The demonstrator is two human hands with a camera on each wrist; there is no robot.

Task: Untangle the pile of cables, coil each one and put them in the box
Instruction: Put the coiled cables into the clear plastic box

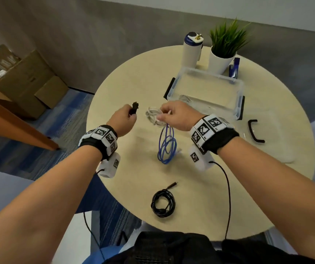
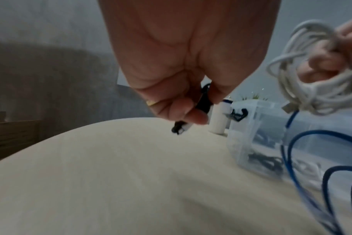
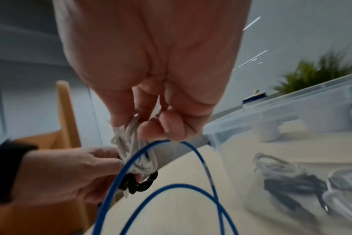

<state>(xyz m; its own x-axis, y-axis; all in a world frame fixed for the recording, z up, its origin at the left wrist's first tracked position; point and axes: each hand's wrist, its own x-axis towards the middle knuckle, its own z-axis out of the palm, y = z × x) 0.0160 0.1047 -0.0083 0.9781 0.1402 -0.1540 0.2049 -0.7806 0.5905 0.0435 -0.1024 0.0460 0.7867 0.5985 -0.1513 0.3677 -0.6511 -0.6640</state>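
Note:
My left hand (image 1: 132, 114) pinches a small black braided cable (image 1: 134, 107), held above the round table; in the left wrist view the black cable (image 2: 203, 101) pokes out below my fingers (image 2: 197, 117). My right hand (image 1: 163, 114) grips a bunched white cable (image 1: 153, 116) and a blue cable (image 1: 167, 147), whose loops hang down to the tabletop. In the right wrist view the white cable (image 3: 131, 143) and blue cable (image 3: 191, 187) leave my right hand (image 3: 151, 125) close to the black cable (image 3: 143, 182). The clear box (image 1: 240, 96) stands just behind, with coiled cables (image 3: 291, 182) inside.
A coiled black cable (image 1: 163, 202) lies near the table's front edge. A loose black handle (image 1: 255, 131) lies at the right. A white bottle (image 1: 191, 50) and potted plant (image 1: 225, 46) stand behind the box. Cardboard boxes (image 1: 25, 82) sit on the floor at left.

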